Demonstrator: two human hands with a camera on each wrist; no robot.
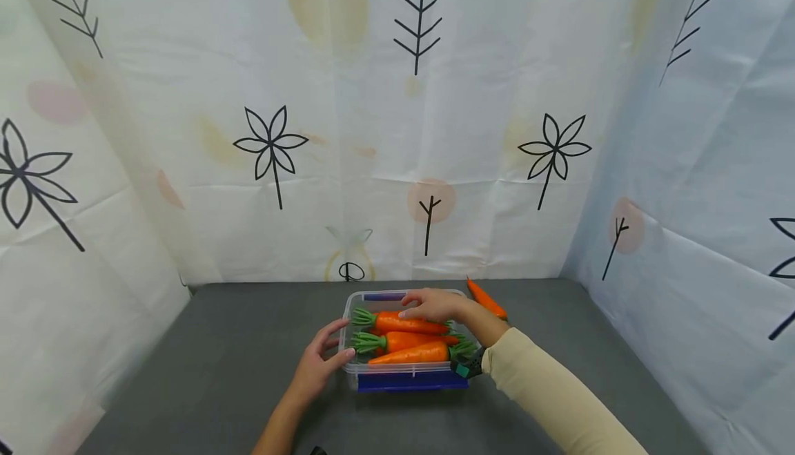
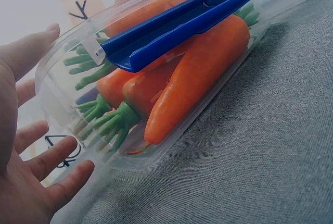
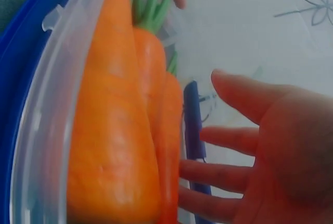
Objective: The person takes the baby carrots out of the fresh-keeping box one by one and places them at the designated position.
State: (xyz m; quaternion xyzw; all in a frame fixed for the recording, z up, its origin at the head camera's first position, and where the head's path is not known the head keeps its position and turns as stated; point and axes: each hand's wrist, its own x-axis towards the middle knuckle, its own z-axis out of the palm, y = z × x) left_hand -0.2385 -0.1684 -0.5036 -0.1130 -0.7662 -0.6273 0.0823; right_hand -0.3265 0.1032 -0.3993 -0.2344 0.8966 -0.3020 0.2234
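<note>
A clear plastic container with blue latches holds several orange carrots with green tops, such as the front carrot. At its left end is my left hand, thumb and fingers spread about the corner and fingertips right at the rim. The left wrist view shows those fingers fairly straight beside the clear wall, with more carrots visible through it. My right hand reaches over the back of the container, fingers extended above the rear carrot. In the right wrist view its fingertips overlap the carrots' edge, and nothing is gripped.
Another carrot lies on the dark grey tabletop, behind and right of the container. A patterned white cloth hangs along the back and both sides. The front latch hangs down. A dark device is on my right wrist.
</note>
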